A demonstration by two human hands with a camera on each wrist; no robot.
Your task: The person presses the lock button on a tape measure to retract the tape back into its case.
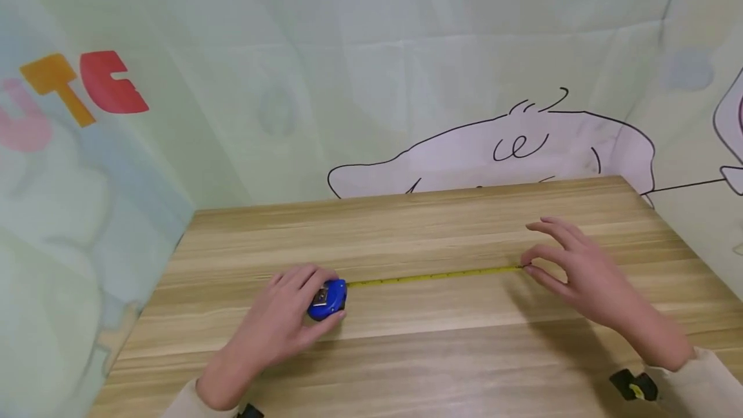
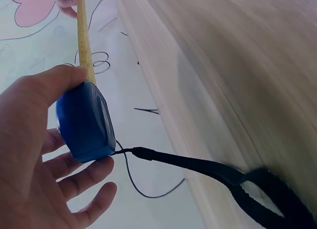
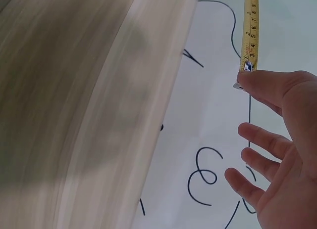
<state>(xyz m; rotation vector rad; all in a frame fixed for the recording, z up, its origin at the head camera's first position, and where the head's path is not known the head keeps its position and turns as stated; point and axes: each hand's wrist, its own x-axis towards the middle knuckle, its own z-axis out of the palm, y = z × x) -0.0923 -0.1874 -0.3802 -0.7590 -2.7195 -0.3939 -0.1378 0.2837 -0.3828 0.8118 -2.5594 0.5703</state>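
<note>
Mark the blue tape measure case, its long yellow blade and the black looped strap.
Blue tape measure case point(image 2: 84, 122): left wrist view, its shell.
Long yellow blade point(image 1: 435, 275): head view, its middle.
Black looped strap point(image 2: 188, 162): left wrist view, narrow part.

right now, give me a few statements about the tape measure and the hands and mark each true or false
1. The left hand holds the case. True.
2. The right hand pinches the end of the blade. True.
3. The blade is wound fully into the case. False: it stretches out between the hands.
4. A black strap is attached to the case. True.
5. The case is red. False: it is blue.
</note>
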